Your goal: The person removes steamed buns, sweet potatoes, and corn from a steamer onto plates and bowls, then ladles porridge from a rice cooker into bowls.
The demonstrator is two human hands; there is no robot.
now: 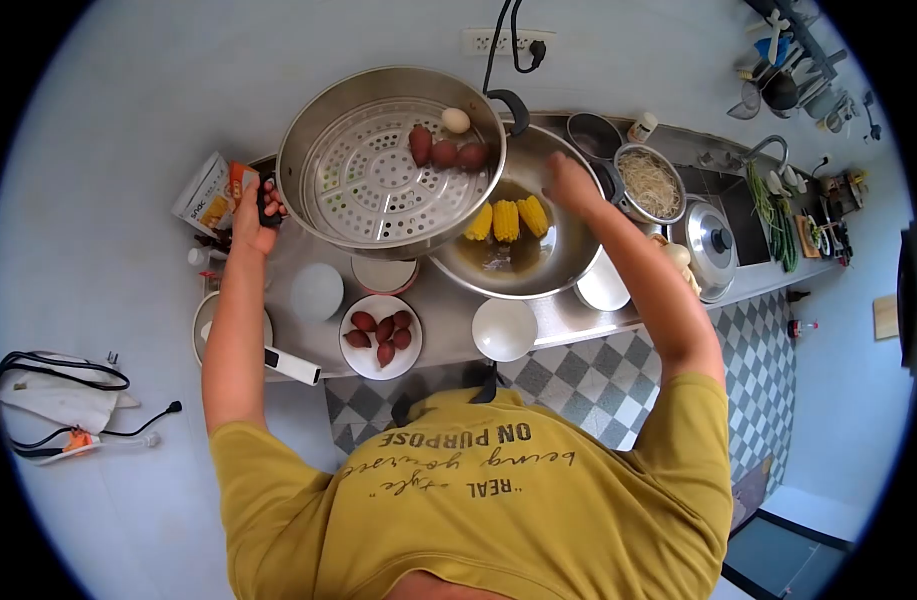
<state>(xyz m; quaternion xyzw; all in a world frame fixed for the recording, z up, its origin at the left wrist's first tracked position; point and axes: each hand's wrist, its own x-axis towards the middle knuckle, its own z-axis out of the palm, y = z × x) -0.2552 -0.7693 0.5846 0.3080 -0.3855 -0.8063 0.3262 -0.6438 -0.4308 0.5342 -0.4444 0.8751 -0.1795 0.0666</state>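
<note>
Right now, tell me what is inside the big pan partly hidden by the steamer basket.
The big pan shows three pieces of yellow corn and some brownish liquid. The steamer basket covers its left part; whatever lies there cannot be seen.

1 head-worn camera is looking steeply down from close above the shirt (468,510), its wide round view facing the bench (448,322).
</note>
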